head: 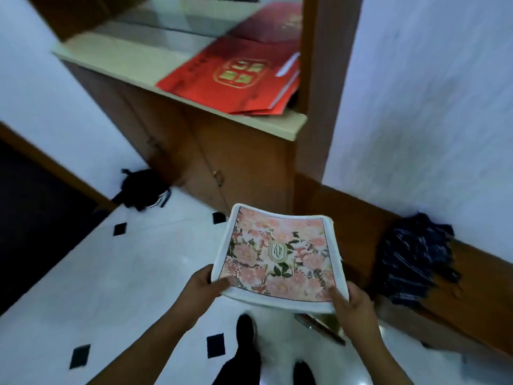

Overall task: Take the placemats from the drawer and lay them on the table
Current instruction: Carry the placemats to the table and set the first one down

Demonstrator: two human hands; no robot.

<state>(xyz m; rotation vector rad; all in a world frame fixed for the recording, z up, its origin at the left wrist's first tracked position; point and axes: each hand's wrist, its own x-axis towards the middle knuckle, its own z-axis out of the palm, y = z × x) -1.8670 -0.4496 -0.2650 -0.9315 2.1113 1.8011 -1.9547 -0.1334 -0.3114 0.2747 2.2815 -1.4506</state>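
I hold a stack of placemats (280, 257) with a pink floral print and white border, flat in front of me above the floor. My left hand (205, 284) grips the stack's near left corner, thumb on top. My right hand (351, 301) grips the near right corner, thumb on top. Layered white edges show on the right side, so there is more than one mat. No drawer stands open in view and no table is visible.
A wooden cabinet (222, 151) with closed doors stands ahead, its pale counter (144, 68) bearing red paper bags (236, 76). A dark bag (141, 190) lies on the white tiled floor at left. A folded striped umbrella (413, 254) leans against the right wall's wooden skirting.
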